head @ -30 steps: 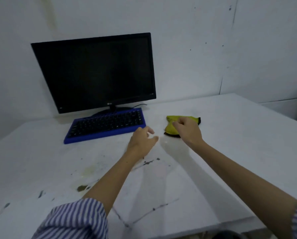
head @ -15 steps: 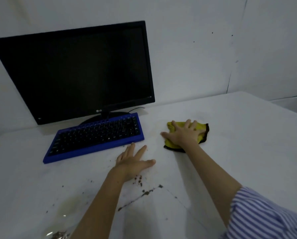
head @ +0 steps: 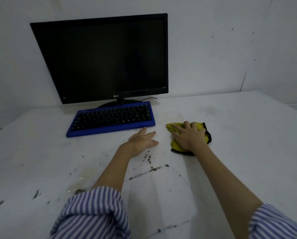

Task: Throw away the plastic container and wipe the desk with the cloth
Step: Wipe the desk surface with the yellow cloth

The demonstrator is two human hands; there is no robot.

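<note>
OK, we press the cloth [head: 176, 145] flat on the desk [head: 247, 152] under our right hand [head: 190, 138], fingers spread and nearly straight, not curled round it, so the palm load goes into wiping. The bunched cloth has its long axis running from our wrist up-left to a tip past the thumb. Our left hand [head: 142, 141] lies flat, holding nothing, fingertips just beside the keyboard [head: 112, 119], likely bracing. Crumbs [head: 147, 157] sit near the left wrist. No container in view.
</note>
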